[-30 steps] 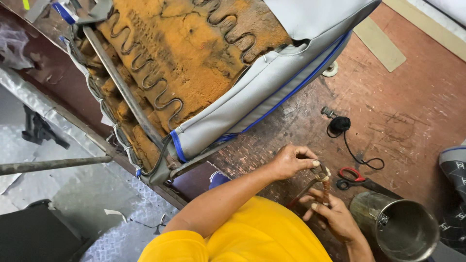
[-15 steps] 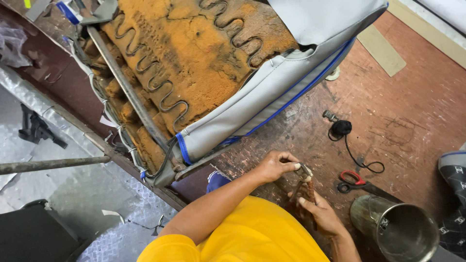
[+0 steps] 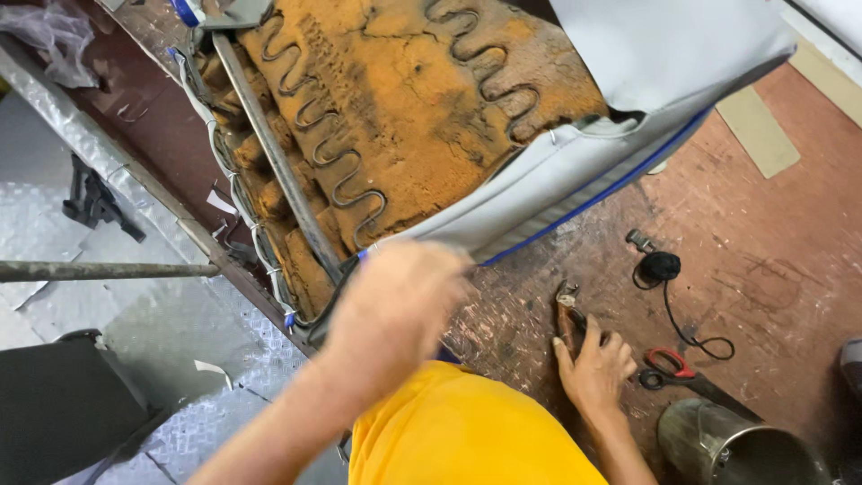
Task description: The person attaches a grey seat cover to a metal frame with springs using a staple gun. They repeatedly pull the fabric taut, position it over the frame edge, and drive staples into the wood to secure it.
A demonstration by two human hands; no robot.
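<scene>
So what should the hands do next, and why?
Probably bring the left hand onto the grey cover edge of the upturned seat cushion and grip it. That hand is blurred beside the loose edge, while the right hand holds pliers on the workbench.

Our left hand [image 3: 395, 305] is smeared by motion blur, so we cannot tell its fingers apart or whether it holds anything. Our right hand [image 3: 594, 366] covers most of the pliers [image 3: 567, 316]. The metal bucket [image 3: 718, 445] is cut off by the bottom edge.
</scene>
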